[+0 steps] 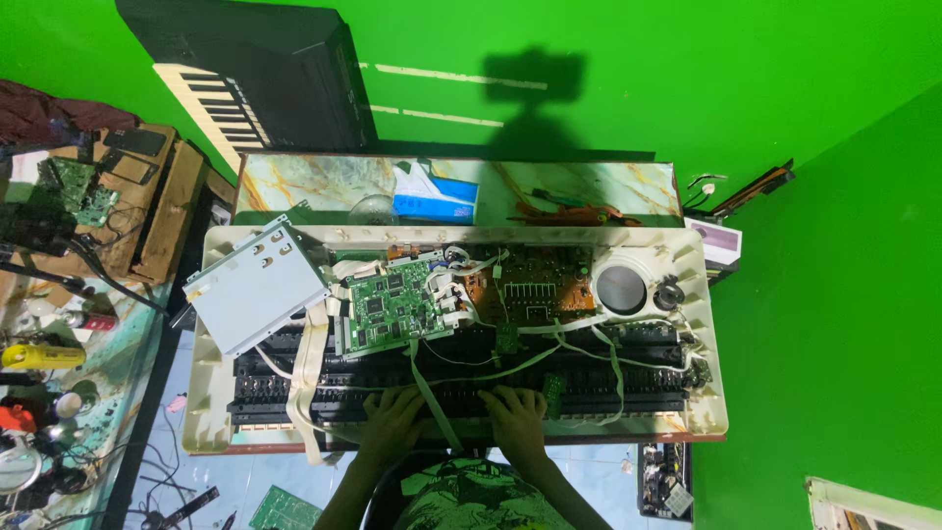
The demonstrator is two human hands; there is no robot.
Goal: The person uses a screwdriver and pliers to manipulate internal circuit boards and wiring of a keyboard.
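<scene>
Both hands lie palm-down on the opened keyboard case (pixel 211 393), at its near edge; the left hand (pixel 392 420) and right hand (pixel 517 417) spread their fingers flat on the black key assembly (pixel 608 388), gripping nothing; behind them sits the green circuit board (pixel 392 304).

Opened cream keyboard shell (pixel 699 324) lies flat — black key assembly (pixel 589 388) and circuit boards exposed.

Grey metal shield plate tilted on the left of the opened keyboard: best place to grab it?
Take the grey metal plate by its outer left edge, coming in from the left. It lies tilted, its left part raised over the cream case rim, so that edge looks free. Its right corner sits close to the green circuit board and ribbon cables, so I'd avoid that side.
</scene>
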